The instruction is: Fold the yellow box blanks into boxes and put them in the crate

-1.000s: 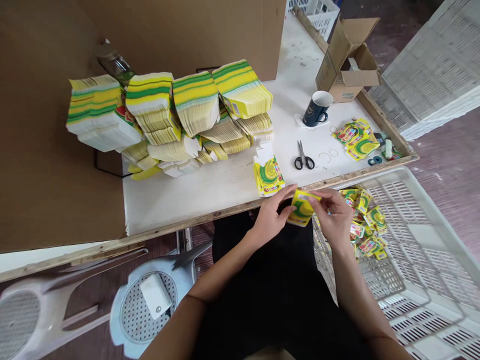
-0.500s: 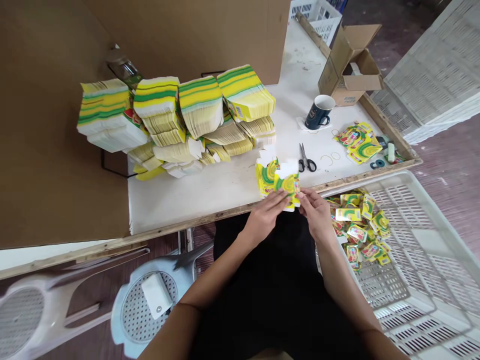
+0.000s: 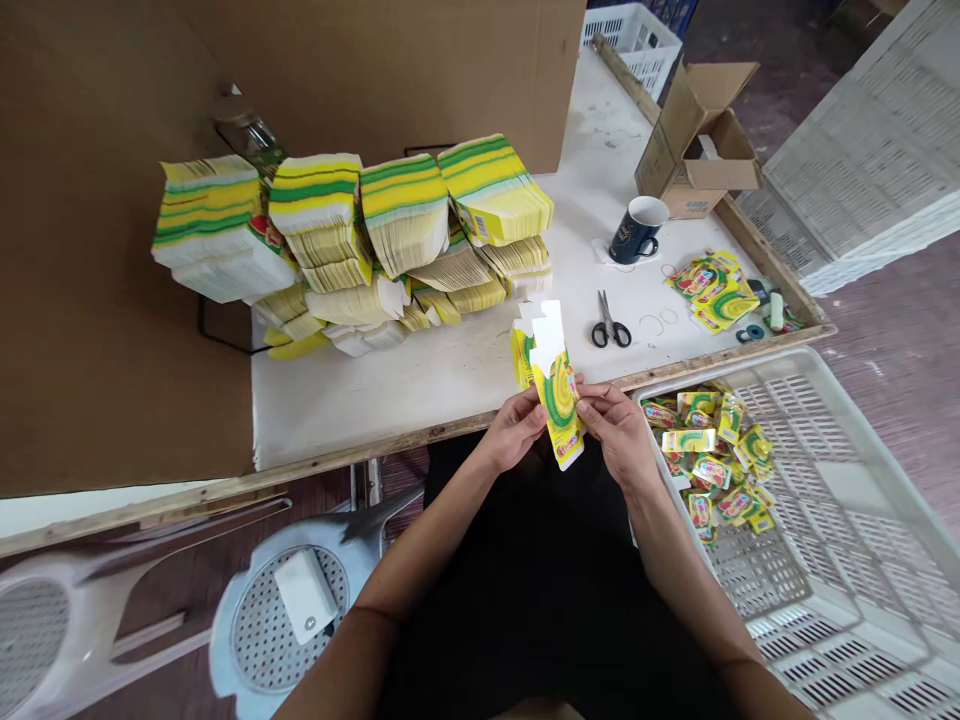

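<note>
Pinching one flat carton (image 3: 559, 395), left hand (image 3: 514, 430) fingers, right hand (image 3: 619, 435) fingers, one mug (image 3: 637, 228), one scissors (image 3: 609, 325)

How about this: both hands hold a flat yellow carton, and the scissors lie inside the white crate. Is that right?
Not quite. In the head view the scissors lie on the white table, not inside the white crate. The left hand and right hand do hold the flat yellow carton.

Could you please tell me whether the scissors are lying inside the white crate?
No, the scissors lie on the white table, near the mug, outside the crate.
</note>
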`<move>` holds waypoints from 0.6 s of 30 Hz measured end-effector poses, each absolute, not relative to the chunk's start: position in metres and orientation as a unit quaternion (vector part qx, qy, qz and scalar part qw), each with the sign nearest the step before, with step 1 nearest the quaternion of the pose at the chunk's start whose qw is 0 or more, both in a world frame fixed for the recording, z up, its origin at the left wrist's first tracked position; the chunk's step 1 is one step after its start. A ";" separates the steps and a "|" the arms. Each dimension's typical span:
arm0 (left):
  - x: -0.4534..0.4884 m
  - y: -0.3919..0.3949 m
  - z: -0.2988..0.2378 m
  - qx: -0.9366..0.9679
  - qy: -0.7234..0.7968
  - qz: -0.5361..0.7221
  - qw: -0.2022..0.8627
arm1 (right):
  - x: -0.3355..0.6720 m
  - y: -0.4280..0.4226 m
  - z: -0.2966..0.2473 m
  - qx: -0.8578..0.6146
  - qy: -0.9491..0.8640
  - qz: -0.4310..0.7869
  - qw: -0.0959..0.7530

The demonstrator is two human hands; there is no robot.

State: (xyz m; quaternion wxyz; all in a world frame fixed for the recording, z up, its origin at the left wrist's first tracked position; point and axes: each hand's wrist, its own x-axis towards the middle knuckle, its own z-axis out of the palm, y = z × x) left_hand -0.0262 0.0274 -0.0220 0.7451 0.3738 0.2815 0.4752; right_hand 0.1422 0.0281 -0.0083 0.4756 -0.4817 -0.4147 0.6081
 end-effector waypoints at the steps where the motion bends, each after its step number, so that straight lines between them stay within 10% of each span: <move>1: -0.025 0.027 -0.022 0.375 0.276 0.483 0.741 | 0.141 0.028 -0.008 -0.482 -0.419 0.605 0.476; 18: -0.011 0.024 -0.046 0.333 0.369 0.513 0.700 | 0.139 0.021 -0.014 -0.537 -0.409 0.547 0.495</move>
